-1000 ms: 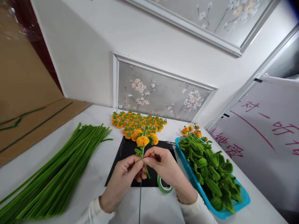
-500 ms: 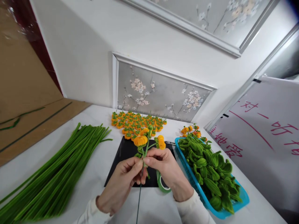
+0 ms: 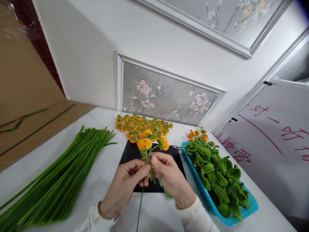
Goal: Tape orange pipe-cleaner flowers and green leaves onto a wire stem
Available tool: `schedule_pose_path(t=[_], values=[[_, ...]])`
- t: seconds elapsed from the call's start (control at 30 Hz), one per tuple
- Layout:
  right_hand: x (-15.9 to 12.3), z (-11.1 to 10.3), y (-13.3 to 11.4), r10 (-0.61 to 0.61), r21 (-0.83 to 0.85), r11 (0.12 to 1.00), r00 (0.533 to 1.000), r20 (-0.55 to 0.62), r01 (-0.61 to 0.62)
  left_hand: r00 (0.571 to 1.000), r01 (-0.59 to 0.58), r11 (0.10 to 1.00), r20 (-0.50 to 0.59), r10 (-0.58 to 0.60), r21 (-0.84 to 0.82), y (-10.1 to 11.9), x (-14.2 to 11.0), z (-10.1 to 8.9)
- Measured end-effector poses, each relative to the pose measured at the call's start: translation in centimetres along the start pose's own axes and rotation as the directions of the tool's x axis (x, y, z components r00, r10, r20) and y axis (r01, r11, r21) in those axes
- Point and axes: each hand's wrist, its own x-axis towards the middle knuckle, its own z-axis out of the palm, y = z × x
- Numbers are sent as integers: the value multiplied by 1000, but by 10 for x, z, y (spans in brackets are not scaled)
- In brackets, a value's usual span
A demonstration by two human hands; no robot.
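Note:
Over a black mat (image 3: 178, 162), both hands meet on the stems of a small spray of orange fuzzy flowers (image 3: 145, 144) with green stems and a green bud at its top. My left hand (image 3: 125, 182) pinches the stems from the left; a thin dark green wire (image 3: 140, 206) runs down below it. My right hand (image 3: 170, 175) is closed on the same stems from the right, thumb against fingers. Exactly what lies between the fingertips is hidden. Under my right hand, a roll of green tape (image 3: 166, 190) is mostly covered.
Long green fuzzy stems (image 3: 70, 170) lie in a bundle at left. Several orange flower heads (image 3: 145, 124) stand in rows behind the mat. At right, a blue basket (image 3: 252, 206) holds green fuzzy leaves (image 3: 219, 180); finished-looking orange sprays (image 3: 199, 133) lie behind it.
The flower spray has turned slightly in my fingers, and the wire slants further left. My right hand has shifted a little left and now covers more of the tape roll.

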Motion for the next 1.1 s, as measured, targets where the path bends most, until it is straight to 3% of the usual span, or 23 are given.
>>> schedule_pose_path(t=[0.13,0.23,0.4,0.7,0.93,1.1], values=[[-3,5,-7,-113,-196,977,985,-134,86,999,-16,995,-32,19,98,-2,0,0],[-5,4,-13,-115,-247,965,989,-90,90,1000,-2,996,-16,3,86,-2,0,1],[-5,-5,-21,6,-190,982,998,68,7,1000,6,999,17,-6,38,0,-3,1],[-3,-3,-10,90,107,990,994,62,-96,998,-20,1000,67,21,-17,1,-3,1],[0,5,-6,66,253,965,997,28,-71,997,-21,997,79,26,-68,1,-5,2],[1,6,2,94,306,943,988,120,-127,998,5,992,67,4,-130,3,-4,3]])
